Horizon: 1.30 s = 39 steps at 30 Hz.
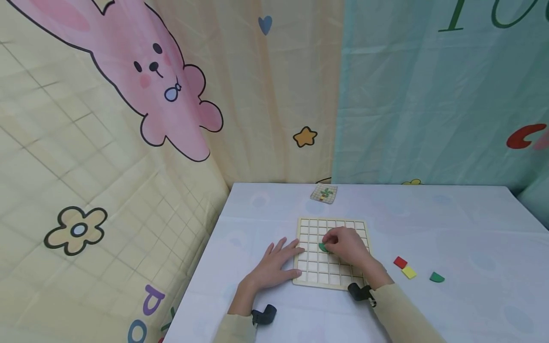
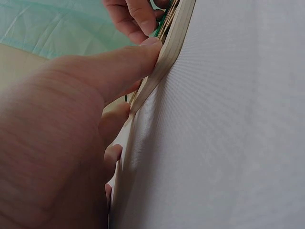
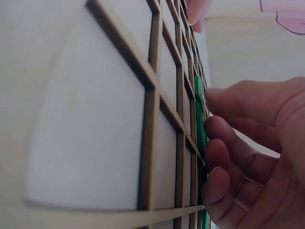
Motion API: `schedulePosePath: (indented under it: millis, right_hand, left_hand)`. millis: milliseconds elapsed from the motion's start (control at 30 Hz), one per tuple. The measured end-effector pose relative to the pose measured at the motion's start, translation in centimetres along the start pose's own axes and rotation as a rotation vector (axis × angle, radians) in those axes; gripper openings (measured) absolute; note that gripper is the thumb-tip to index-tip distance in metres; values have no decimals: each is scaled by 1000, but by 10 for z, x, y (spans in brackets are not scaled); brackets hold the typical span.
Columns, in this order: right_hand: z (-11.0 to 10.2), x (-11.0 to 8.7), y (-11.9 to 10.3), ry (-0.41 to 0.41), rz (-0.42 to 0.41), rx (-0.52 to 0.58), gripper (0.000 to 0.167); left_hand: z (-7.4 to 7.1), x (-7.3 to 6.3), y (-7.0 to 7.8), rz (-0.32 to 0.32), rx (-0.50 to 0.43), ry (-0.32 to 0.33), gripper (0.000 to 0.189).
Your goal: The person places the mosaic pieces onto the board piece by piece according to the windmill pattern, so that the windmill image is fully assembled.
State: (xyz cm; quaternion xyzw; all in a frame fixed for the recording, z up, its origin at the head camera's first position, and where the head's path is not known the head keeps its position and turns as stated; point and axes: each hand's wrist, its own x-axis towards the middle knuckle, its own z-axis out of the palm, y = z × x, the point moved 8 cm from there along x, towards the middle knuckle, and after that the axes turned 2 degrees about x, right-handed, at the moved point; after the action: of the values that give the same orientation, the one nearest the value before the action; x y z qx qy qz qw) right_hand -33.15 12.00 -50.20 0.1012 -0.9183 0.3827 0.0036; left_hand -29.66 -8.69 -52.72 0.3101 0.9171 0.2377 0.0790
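Observation:
A wooden grid board (image 1: 319, 281) with pale square cells lies flat on the table. My left hand (image 1: 274, 267) is spread along its left edge, with fingertips and thumb on the rim. Over the board's middle, my right hand (image 1: 349, 245) has its thumb and curled fingers at a green piece (image 1: 322, 247), pinching it close over the cells. The right wrist view has green pieces (image 3: 199, 124) along the grid at those fingertips, partly hidden by the fingers. Only a bit of green shows beyond the board's edge in the left wrist view.
Right of the board lie a red square (image 1: 400, 262), a yellow square (image 1: 409, 272) and a green quarter-round piece (image 1: 437, 277). A small pattern card (image 1: 323, 194) with a green and yellow design sits at the table's back edge. Printed curtains (image 1: 279, 95) hang behind.

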Motion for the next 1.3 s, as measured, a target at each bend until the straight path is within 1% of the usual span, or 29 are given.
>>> schedulePosePath:
  millis: [333,600,900,1167,1300]
  right_hand:
    - [4,-1,-2,-9,30,-58,8]
    - [0,-5,1,-5,42,-43,10]
    - [-19,-17,-1,32,13,-19,16]
    - [-38,-28,3,65,22,-35,21]
    - [-50,-35,5,89,19,-19,23]
  left_hand:
    - [0,0,0,-2,1,-5,59]
    - [0,0,0,-6,-5,-1,59]
    - [-1,-1,2,-3,-8,2,59]
    - [0,-1,1,-1,4,5,59]
    - [0,-1,0,2,4,6,59]
